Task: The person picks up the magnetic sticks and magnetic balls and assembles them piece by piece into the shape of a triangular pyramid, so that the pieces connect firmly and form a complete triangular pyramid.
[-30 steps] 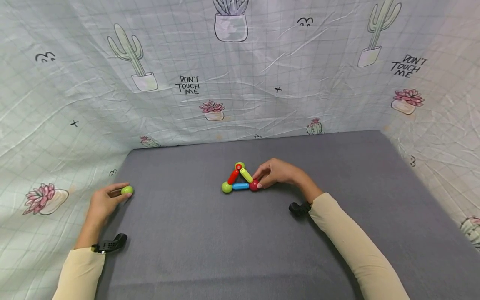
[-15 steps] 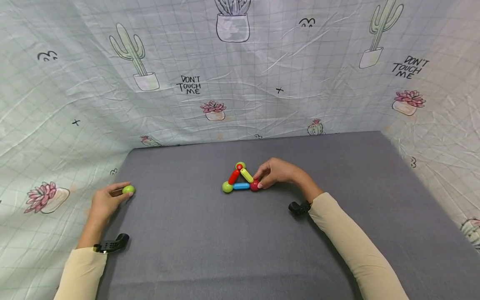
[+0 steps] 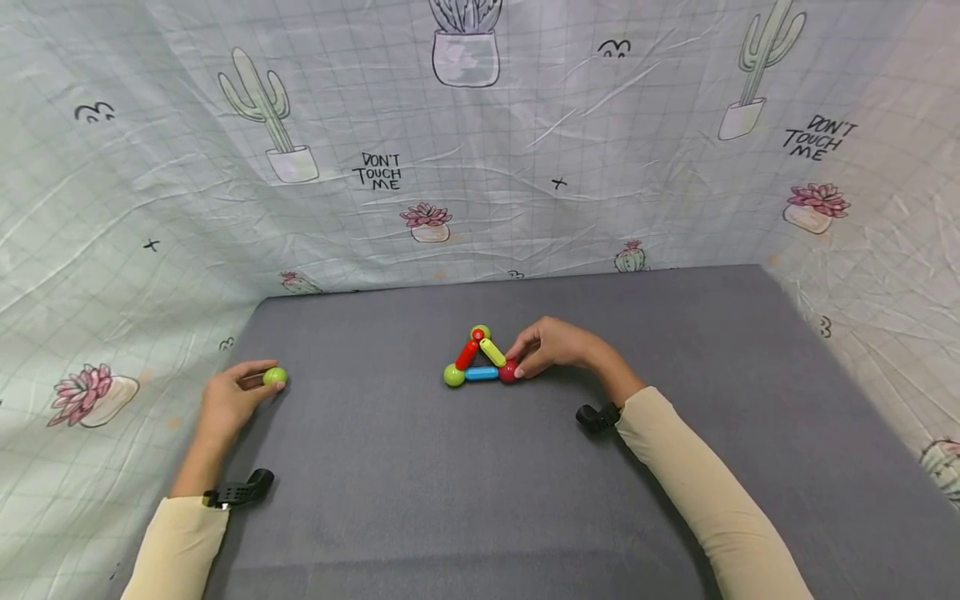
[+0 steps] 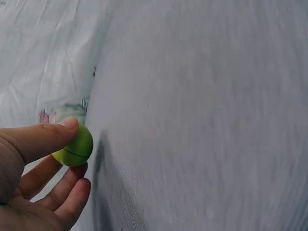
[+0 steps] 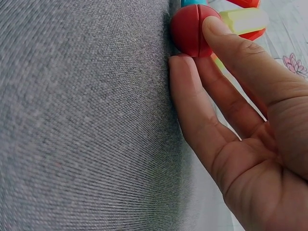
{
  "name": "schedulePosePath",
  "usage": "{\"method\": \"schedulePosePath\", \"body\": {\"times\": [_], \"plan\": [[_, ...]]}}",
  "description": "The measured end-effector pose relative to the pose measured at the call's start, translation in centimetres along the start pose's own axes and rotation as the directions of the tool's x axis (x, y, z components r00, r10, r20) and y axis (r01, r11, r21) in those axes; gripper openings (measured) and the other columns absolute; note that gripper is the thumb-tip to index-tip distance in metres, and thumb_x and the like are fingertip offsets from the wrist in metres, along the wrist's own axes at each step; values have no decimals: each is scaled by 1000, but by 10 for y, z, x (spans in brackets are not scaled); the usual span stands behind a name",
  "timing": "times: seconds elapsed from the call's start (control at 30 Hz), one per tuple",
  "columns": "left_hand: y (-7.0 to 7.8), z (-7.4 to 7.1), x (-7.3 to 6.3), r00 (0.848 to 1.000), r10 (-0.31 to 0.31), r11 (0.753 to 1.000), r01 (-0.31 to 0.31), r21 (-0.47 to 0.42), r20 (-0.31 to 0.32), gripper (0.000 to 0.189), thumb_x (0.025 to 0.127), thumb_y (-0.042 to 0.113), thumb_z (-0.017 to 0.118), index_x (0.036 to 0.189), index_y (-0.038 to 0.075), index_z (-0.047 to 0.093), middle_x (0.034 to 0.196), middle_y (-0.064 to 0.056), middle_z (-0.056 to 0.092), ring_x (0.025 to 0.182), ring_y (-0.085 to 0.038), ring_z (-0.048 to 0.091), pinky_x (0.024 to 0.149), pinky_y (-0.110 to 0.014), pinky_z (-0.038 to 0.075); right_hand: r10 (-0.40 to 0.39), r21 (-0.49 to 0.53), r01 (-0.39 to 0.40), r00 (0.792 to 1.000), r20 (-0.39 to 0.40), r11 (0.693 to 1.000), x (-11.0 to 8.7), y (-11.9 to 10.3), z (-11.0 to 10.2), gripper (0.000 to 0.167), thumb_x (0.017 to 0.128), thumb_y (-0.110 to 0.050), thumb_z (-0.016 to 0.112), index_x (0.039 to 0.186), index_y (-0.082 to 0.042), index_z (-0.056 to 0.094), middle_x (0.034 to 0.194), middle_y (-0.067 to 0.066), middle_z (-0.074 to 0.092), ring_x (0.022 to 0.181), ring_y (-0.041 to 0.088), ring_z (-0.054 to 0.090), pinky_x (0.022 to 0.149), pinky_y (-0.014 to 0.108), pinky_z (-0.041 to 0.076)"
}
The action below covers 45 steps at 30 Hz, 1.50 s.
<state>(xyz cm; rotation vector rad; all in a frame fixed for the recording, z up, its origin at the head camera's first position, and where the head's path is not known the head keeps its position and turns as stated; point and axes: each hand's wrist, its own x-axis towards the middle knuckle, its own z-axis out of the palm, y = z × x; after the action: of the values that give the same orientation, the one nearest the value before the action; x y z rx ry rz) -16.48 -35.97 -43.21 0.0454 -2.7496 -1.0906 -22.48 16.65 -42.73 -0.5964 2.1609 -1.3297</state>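
At the table's left side my left hand (image 3: 228,402) pinches a green ball (image 3: 275,377) between thumb and fingers; a seam circles the ball (image 4: 79,148) in the left wrist view. My right hand (image 3: 558,343) holds the red ball (image 3: 508,371) at the right corner of a triangle of balls and rods. A blue rod (image 3: 482,373) joins that red ball to a green corner ball (image 3: 453,375). From there a red rod (image 3: 467,354) runs up to the far green ball (image 3: 485,330). A yellow rod (image 3: 492,352) forms the third side. Another red piece (image 3: 477,334) shows end-on over the far corner.
A grey cloth-covered table (image 3: 375,483) lies under everything. Behind it and along both sides hangs a light curtain (image 3: 495,200) printed with cacti. Black wrist cameras, one on the left wrist (image 3: 240,490) and one on the right (image 3: 597,418), sit near the sleeves.
My left hand has moved slightly right and a little away from me over the table, carrying the green ball. The right hand and the triangle stay where they were.
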Motion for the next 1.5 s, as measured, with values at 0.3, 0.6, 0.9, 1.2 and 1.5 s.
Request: {"method": "schedulePosePath", "body": {"times": [0.3,0.6,0.9,1.2,1.5], "plan": [[31,16,0,997,78,997,-78,4,12,43,87,12,82,126,-1,69,117,-25,71,91,5,65,68,-5,47,-32,-83,30,999,-23,996,0,1,0,29,81,-3,85,109,-3,79,107,8,77,87,10,68,71,24,56],[54,35,3,987,152,987,-149,-65,45,42,86,5,82,125,-1,69,117,-23,71,88,15,60,73,-5,50,-35,-81,33,999,-25,996,0,1,1,29,81,-4,86,109,-3,79,107,9,77,88,11,69,71,24,56],[75,45,2,986,145,985,-136,-103,88,43,87,6,81,127,-1,68,120,-21,71,105,-24,72,75,-7,51,-19,-81,17,999,-28,997,0,1,1,30,81,-4,85,110,-4,79,109,8,76,90,11,69,73,24,56],[88,54,0,980,159,981,-143,-134,120,42,87,7,81,127,-1,68,122,-22,69,109,-34,69,78,-9,52,-7,-80,4,1000,-29,997,-1,-4,1,30,81,-3,85,110,-4,79,109,8,76,91,11,69,73,24,55],[99,63,-2,974,172,977,-150,-152,148,41,88,8,80,127,2,69,122,-20,69,110,-34,69,79,-9,53,-8,-87,5,999,-36,996,-2,-3,1,30,81,-2,85,110,-3,79,110,8,76,93,12,68,74,24,55]]}}
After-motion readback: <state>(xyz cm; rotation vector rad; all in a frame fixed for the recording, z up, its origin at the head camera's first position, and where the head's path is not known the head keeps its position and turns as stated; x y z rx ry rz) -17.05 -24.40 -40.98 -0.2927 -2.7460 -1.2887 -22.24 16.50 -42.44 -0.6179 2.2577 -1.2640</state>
